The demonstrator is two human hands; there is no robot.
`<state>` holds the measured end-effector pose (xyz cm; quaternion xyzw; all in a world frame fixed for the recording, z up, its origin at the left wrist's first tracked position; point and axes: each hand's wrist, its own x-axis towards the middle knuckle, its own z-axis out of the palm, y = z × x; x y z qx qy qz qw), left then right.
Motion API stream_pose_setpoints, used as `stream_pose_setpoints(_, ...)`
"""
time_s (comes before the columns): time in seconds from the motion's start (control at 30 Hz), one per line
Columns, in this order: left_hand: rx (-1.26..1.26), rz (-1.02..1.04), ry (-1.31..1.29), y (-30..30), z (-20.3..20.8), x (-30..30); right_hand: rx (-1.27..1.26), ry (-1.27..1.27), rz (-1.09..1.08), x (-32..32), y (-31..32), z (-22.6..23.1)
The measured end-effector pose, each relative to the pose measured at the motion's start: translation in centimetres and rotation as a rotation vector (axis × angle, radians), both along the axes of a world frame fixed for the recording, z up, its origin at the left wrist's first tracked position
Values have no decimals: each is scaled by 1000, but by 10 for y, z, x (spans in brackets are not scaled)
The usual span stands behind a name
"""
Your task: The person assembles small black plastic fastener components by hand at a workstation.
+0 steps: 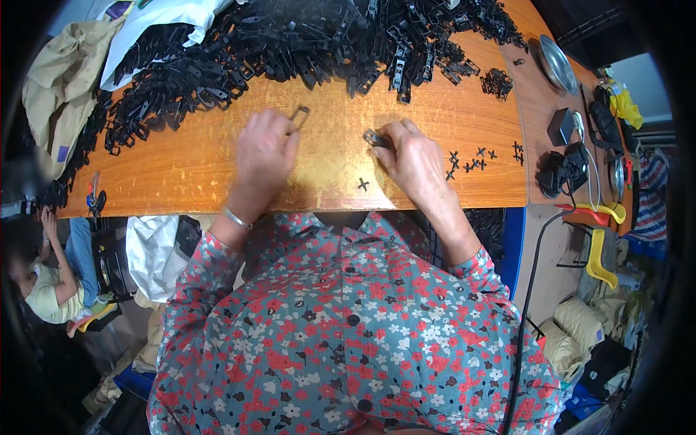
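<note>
My left hand (267, 148) is blurred, its fingers curled over the table. A narrow black plastic frame (301, 112), rectangular and open in the middle, sticks out from its fingertips. Between the thumb and fingers of my right hand (419, 159) is a small black plastic clip (375, 139), with a shiny spot at its end; the fingers hide part of it. One black cross-shaped piece (363, 184) lies on the wood between my hands, near the front edge. More small black crosses (467, 165) are scattered to the right of my right hand.
A large heap of black plastic clips (290, 43) covers the back of the wooden table (188, 167). Small scissors (96, 197) lie at the left. A metal bowl (557, 65), a black box (560, 127) and cables stand on the right. Another person (54, 283) sits at far left.
</note>
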<state>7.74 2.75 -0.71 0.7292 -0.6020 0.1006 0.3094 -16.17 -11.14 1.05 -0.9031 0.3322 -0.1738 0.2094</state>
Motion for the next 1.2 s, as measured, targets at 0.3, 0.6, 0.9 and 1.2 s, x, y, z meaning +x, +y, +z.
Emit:
stream_pose_setpoints(0.3,-13,-178,92,-3,-4,-35,-6,40,107,20,-4,1)
stream_pose_setpoints(0.6,-19,-145,172,-3,-5,-35,563,-391,-26,15,0,-24)
stream_pose_setpoints(0.9,28,-171,180,-4,-2,-35,91,-215,64,-2,-1,-17)
stream_pose_setpoints(1.2,23,-185,194,-3,-3,-32,10,-148,73,3,2,8)
